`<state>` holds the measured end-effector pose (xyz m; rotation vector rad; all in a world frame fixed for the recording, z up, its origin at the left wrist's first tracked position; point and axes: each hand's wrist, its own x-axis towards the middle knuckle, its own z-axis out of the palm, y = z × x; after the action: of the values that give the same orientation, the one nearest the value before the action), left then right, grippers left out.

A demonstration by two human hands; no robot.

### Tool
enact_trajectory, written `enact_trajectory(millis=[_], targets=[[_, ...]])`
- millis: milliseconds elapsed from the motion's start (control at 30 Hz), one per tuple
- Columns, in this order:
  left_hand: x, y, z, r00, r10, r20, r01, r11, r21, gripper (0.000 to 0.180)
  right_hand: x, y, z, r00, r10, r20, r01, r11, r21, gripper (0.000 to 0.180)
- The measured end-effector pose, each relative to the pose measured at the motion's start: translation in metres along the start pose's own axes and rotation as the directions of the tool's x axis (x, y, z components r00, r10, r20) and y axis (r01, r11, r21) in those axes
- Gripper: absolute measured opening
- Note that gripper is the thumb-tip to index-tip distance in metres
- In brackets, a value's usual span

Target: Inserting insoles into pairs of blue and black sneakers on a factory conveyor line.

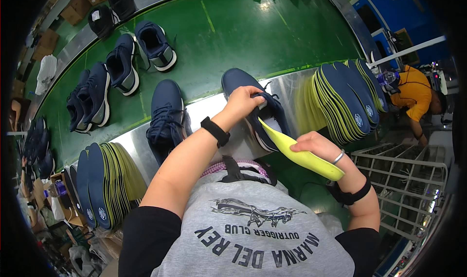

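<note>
My left hand is closed on the tongue of a navy sneaker, which stands on the metal ledge in front of me with its toe pointing away. In my right hand is a yellow-green insole, pinched near its heel end. The insole's front tip is at the shoe's opening, its yellow underside showing. Left of my left forearm stands a second navy sneaker, laced, partly hidden by the arm. How far the insole tip reaches into the shoe is hard to tell.
Stacks of navy and yellow-green insoles stand at the right and at the left of the ledge. Several navy sneakers sit on the green conveyor belt. A wire rack and a person in a yellow shirt are at right.
</note>
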<state>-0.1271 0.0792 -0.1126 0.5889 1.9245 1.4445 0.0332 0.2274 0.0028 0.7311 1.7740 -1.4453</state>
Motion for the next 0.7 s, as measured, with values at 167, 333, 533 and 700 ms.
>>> enact_trajectory(millis=[167,333,533,700], targets=[[0.012,0.013,-0.003,0.957,-0.202,0.209,0.24,0.954,-0.179,0.023,0.056,0.011,0.037,0.77,-0.594,-0.232,0.13,0.503,-0.855,0.02],[0.016,0.012,-0.006,0.949,-0.219,0.226,0.26,0.951,-0.169,0.024,0.079,0.007,0.045,0.73,-0.644,-0.227,-0.019,0.313,-0.95,0.018],[0.015,0.012,-0.003,0.94,-0.259,0.22,0.3,0.938,-0.175,0.021,0.037,0.002,0.046,0.776,-0.563,-0.285,-0.098,0.338,-0.936,0.043],[0.017,0.004,-0.005,0.942,-0.236,0.238,0.277,0.948,-0.157,0.028,0.002,0.006,0.037,0.884,-0.348,-0.313,-0.186,0.352,-0.917,0.045]])
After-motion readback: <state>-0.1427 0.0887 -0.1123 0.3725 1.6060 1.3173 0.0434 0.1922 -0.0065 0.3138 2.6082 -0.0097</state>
